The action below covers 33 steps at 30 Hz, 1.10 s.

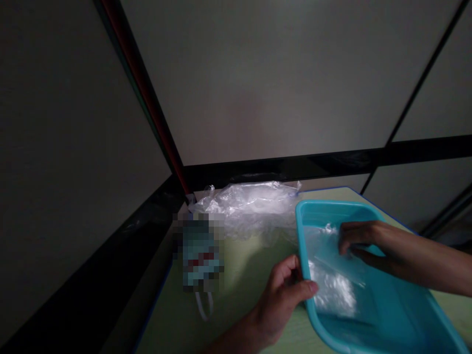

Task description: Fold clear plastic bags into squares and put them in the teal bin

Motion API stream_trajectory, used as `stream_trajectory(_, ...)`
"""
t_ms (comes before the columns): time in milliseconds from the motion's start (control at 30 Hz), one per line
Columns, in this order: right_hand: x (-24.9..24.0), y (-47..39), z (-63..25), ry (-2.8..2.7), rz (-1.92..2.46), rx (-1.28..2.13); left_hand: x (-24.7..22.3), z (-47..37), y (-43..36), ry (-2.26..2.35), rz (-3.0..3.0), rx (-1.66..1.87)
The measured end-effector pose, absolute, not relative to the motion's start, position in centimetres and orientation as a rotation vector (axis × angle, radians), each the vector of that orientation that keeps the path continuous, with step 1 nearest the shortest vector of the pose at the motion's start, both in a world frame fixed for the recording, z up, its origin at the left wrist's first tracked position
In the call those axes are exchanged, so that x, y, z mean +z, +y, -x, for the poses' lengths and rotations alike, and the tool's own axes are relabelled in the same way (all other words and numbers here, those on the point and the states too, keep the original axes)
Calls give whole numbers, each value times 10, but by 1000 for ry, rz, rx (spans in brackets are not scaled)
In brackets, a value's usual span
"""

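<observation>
A turquoise plastic basin [400, 319] fills the lower right of the head view. My left hand [282, 300] grips its left rim, thumb over the edge and fingers outside. Inside the basin lie clear plastic bags [334, 290], shiny and crumpled. My right hand [363, 241] reaches in from the right with its fingers curled down at the upper part of these bags. The fingertips are partly hidden, but they appear pinched on the clear plastic.
A green tabletop [236, 309] with a blue edge carries the basin. Crumpled clear plastic sheeting [254, 199] lies at the back against the wall panels [276, 83]. To the left is a blurred-out item with a white strap [204, 305].
</observation>
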State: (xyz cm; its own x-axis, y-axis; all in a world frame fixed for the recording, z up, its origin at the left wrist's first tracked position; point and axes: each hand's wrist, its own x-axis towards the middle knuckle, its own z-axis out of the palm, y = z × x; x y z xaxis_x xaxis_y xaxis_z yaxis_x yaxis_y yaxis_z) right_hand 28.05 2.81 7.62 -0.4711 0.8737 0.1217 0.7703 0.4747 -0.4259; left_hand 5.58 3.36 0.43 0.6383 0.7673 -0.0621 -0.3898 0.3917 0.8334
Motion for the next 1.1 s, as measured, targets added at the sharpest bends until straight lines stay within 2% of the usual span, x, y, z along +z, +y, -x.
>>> stream_trajectory(400, 112, 46, -286, -2399, 1560, 134, 8, -51, 33, 560, -919, 780)
stream_trajectory(467, 113, 48, -286, -2414, 1551, 173, 9, -51, 33, 559, -918, 777)
stream_trajectory(633, 110, 44, -275, -2548, 1414, 515, 8, -52, 33, 551, -926, 783)
stream_trajectory(800, 105, 33, -258, -2703, 1430, 644, 7, -52, 34, 548, -948, 771)
stream_trajectory(1100, 86, 35, -253, -2830, 1477, 562, 7, -52, 34, 481, -945, 774)
